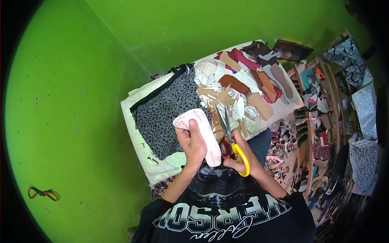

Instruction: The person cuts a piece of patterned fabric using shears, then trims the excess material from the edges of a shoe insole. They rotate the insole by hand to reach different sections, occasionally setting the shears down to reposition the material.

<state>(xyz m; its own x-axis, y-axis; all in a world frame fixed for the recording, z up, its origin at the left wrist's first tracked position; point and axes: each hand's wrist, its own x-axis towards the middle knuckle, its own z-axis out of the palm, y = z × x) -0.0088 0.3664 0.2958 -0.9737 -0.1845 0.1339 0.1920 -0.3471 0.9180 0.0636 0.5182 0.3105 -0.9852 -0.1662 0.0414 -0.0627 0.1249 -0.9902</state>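
Observation:
A white shoe insole (207,135) printed with red PARATEX lettering is held upright in my left hand (193,141), the thumb pressed across its face and the fingers behind it. Just to its right, my right hand (243,152) grips a pair of scissors (242,160) with yellow and red handles. The scissor blades point away from me and stand slightly apart, beside the insole's edge. Beyond the blades lies a heap of white and tan offcuts (221,97) on the table.
Black-and-grey patterned fabric (162,113) covers the left of the table (137,154). Brown and tan insole-shaped pieces (235,84) lie at the back right. Scraps fill the wooden shelves (314,137) to the right. Another pair of scissors (43,193) hangs on the green wall.

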